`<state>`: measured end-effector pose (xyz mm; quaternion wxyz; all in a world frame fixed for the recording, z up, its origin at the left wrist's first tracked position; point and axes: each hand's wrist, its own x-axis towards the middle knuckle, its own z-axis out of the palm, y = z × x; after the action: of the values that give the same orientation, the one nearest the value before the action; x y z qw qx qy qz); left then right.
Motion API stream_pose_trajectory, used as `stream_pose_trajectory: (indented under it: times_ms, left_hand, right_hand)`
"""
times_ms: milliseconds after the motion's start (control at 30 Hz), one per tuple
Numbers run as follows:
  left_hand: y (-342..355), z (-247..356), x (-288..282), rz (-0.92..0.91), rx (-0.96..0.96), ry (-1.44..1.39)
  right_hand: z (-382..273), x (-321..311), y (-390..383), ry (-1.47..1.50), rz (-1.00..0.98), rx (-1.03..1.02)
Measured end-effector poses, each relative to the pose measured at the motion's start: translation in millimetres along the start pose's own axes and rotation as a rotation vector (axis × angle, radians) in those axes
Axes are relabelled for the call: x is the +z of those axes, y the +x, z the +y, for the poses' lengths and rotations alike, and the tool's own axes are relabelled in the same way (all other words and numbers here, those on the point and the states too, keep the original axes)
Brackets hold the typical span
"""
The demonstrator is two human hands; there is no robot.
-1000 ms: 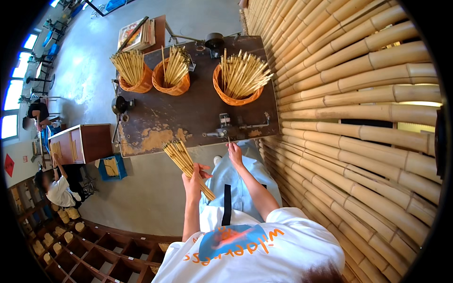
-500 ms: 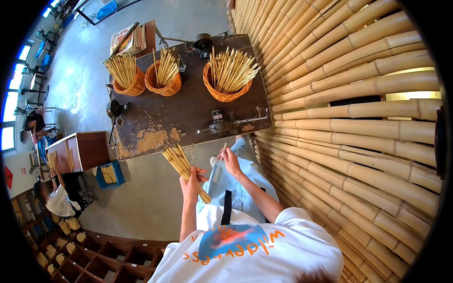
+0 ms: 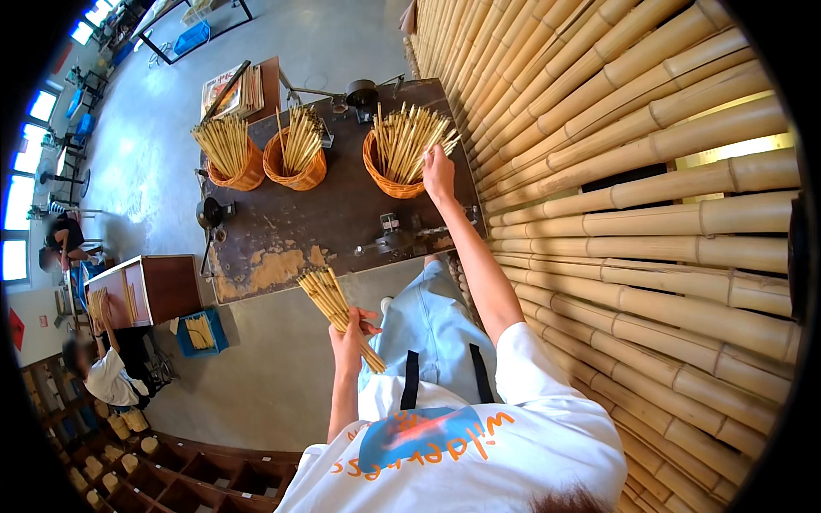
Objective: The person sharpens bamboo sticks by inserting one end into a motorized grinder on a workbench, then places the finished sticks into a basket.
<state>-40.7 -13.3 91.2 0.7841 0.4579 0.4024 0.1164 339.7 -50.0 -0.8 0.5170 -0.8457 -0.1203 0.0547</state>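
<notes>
My left hand (image 3: 349,336), low in front of my lap, is wrapped round a slanting bundle of thin bamboo sticks (image 3: 323,296). My right arm reaches out to the right wicker basket (image 3: 389,184) on the dark table. There my right hand (image 3: 439,175) is closed at the right side of the basket, its fingertips pinched on a bamboo stick (image 3: 446,142) among the many that stand fanned out. How much of that stick is in the grip is partly hidden by the fingers.
Two more orange wicker baskets, a middle one (image 3: 301,179) and a left one (image 3: 242,177), hold sticks on the worn table (image 3: 325,222). Metal clamp-like fittings (image 3: 392,235) sit along its edges. A bamboo pole wall (image 3: 633,222) borders my right. At left, a person (image 3: 109,376) works near a blue crate (image 3: 221,329).
My right hand has gone from beside the left hand, where it held a thin stick, forward to the right basket. The left hand keeps its bundle in nearly the same place.
</notes>
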Motion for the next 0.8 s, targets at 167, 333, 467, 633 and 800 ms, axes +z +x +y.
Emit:
stream_pose_trajectory:
  times_ms: [167, 333, 467, 633, 800]
  left_hand:
    - [0.7, -5.2, 1.7, 0.024, -0.017, 0.007]
    - [0.8, -9.5, 12.0, -0.036, -0.047, 0.005]
    - [2.6, -10.9, 23.2, -0.153, -0.084, 0.052]
    - [0.1, -11.6, 28.5, -0.191, -0.097, 0.03]
    - [1.5, -16.0, 17.4, 0.029, -0.048, -0.081]
  right_hand:
    - [-18.7, -14.0, -85.0, -0.166, 0.102, -0.131]
    - [-58.8, -34.9, -180.6, 0.327, -0.428, 0.185]
    - [-79.8, -45.9, -225.2, 0.415, -0.711, 0.116]
    - [-82.7, -55.6, -226.6, 0.375, -0.673, 0.113]
    - [-106.4, -74.6, -225.6, 0.603, -0.246, 0.25]
